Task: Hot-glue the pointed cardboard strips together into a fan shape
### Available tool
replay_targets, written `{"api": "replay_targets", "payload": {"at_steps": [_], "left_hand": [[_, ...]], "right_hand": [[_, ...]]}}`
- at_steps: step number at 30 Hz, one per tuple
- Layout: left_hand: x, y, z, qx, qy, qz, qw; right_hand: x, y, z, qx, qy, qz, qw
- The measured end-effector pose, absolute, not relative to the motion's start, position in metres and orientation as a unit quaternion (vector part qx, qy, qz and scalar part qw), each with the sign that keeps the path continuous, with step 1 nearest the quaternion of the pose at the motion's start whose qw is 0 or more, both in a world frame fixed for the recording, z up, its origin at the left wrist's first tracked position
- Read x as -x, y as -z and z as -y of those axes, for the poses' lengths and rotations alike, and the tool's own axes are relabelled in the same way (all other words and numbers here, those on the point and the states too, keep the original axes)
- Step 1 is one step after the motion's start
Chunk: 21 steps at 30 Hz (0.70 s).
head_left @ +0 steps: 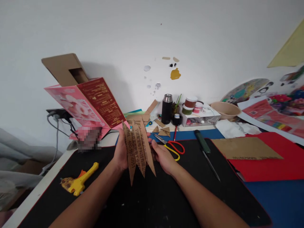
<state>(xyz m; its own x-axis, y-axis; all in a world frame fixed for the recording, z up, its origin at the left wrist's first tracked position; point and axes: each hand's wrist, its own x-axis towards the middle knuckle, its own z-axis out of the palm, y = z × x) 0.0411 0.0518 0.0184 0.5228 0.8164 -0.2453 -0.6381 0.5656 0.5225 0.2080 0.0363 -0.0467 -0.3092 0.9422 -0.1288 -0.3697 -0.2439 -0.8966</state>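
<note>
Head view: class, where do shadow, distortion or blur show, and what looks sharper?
In the head view, a soft shadow falls on the wall right of the pink box; a pixelated patch hides detail at left; items near the right edge look stretched and soft; print on the cardboard strips is fairly crisp.

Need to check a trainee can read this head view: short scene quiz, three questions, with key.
1. True or false: the yellow glue gun lies on the black mat, left of the left hand.
2. The scissors near the right hand have which handle loops?
A) both black
B) one red, one yellow
C) one blue, one green
3. How many tips at the lower end of the pointed cardboard in the left hand point toward the person?

Key:
1. True
2. B
3. Three
</note>
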Motion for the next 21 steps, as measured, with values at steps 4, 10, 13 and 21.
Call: {"api": "replay_targets", "payload": {"at_steps": [4, 10, 13, 21], "left_hand": [[-0.052, -0.024, -0.056, -0.202, -0.430, -0.267, 0.838], [-0.061, -0.024, -0.062, -0.212, -0.435, -0.280, 0.829], [-0.060, -0.023, -0.063, -0.201, -0.433, -0.275, 0.835], [-0.060, -0.025, -0.055, -0.245, -0.428, -0.243, 0.835]], "right_hand": [[-0.206, 0.047, -0.036, 0.339, -0.733, 0.369, 0.460], [-0.206, 0.047, -0.034, 0.313, -0.753, 0.360, 0.454], [-0.206, 0.048, -0.034, 0.268, -0.780, 0.357, 0.439], [-0.204, 0.049, -0.028, 0.212, -0.804, 0.338, 0.440]]}}
